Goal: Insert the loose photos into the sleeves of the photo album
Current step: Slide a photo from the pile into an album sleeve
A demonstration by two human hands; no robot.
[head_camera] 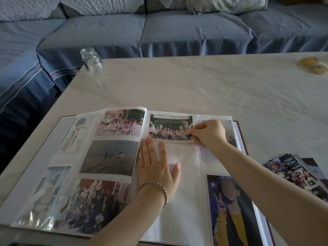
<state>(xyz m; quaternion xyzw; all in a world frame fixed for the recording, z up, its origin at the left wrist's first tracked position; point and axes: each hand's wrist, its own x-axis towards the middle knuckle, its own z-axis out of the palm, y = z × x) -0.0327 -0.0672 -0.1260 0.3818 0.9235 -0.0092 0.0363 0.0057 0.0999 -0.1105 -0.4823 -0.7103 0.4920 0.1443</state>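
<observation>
The photo album [186, 201] lies open on the table, its left page full of sleeved photos. My left hand [156, 164] presses flat, fingers straight, on the right page near the spine. My right hand [209, 133] pinches the right edge of a group photo [170, 126] that lies at the top sleeve of the right page. A portrait photo [232, 210] sits in the lower right sleeve. Another photo is partly hidden behind my right hand. A pile of loose photos [298, 173] lies on the table to the right of the album.
The white table [213, 86] carries a glass jar [92, 61] at its far left corner and a yellowish packet [313, 65] at the far right. A blue sofa [177, 29] runs behind and to the left of the table.
</observation>
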